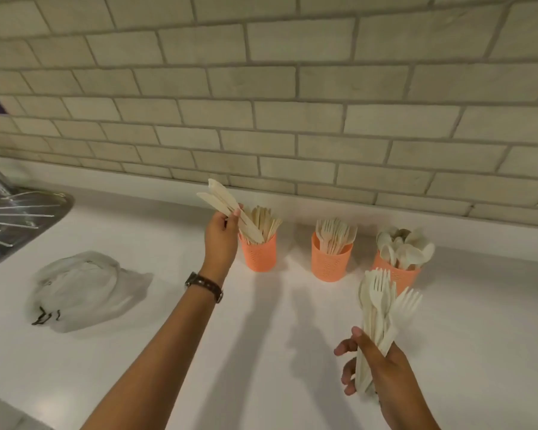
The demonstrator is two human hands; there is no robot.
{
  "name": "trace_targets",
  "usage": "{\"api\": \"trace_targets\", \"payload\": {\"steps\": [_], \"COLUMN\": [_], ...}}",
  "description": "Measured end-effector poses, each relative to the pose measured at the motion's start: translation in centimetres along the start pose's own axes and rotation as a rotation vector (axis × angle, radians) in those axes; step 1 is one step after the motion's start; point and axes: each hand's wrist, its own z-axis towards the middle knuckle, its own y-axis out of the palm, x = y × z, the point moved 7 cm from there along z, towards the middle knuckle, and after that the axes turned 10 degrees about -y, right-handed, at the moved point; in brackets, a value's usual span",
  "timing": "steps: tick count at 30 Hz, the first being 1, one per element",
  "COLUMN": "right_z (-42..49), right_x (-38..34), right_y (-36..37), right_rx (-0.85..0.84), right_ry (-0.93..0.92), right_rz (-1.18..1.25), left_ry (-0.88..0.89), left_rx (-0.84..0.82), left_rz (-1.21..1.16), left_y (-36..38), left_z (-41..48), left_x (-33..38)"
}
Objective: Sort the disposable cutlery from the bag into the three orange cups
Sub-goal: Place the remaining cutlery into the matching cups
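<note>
Three orange cups stand in a row on the white counter. The left cup (260,254) holds knives, the middle cup (330,262) holds forks, the right cup (396,274) holds spoons. My left hand (221,237) pinches two cream knives (222,201) tilted over the left cup, their lower ends at its rim. Nearer the front, my right hand (378,372) grips a bundle of cream forks (382,308), tines up, just in front of the right cup. The crumpled clear bag (84,288) lies flat at the left.
A metal sink (16,221) with a wire rack sits at the far left edge. A tiled wall (292,103) rises close behind the cups. White counter (261,352) stretches between the bag and my right hand.
</note>
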Motion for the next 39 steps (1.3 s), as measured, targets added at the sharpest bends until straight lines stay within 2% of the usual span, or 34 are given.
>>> {"api": "trace_targets", "payload": {"steps": [3, 7, 9, 12, 17, 24, 29, 34, 39], "right_z": [0.0, -0.1, -0.1, -0.2, -0.7, -1.7, -2.4, -3.3, -3.3], "right_x": [0.1, 0.5, 0.4, 0.2, -0.5, -1.2, -1.6, -2.4, -2.1], "right_y": [0.3, 0.2, 0.1, 0.0, 0.3, 1.2, 1.9, 2.6, 2.3], "right_rx": [-0.031, -0.039, -0.039, -0.032, -0.068, -0.198, -0.281, -0.361, -0.356], "right_ry": [-0.003, 0.007, 0.012, 0.027, 0.081, 0.095, 0.058, 0.029, 0.010], "right_rz": [-0.068, -0.113, -0.099, -0.025, 0.174, 0.231, 0.226, 0.156, 0.081], "left_ry": [-0.041, -0.158, -0.164, -0.131, -0.087, -0.033, -0.179, -0.311, -0.262], "left_rx": [0.055, -0.012, -0.047, -0.028, 0.051, -0.234, -0.436, -0.492, -0.494], "left_rz": [0.074, 0.306, 0.449, 0.508, 0.387, 0.191, 0.027, -0.034, 0.040], "left_y": [0.7, 2.8, 3.5, 3.5, 2.4, 5.7, 7.0, 7.2, 6.8], "left_z": [2.7, 4.3, 4.5, 4.5, 0.9, -12.1, -17.8, -18.9, -18.6], "left_x": [-1.9, -6.0, -7.3, -7.4, -5.8, -2.4, -1.1, -1.1, -0.3]}}
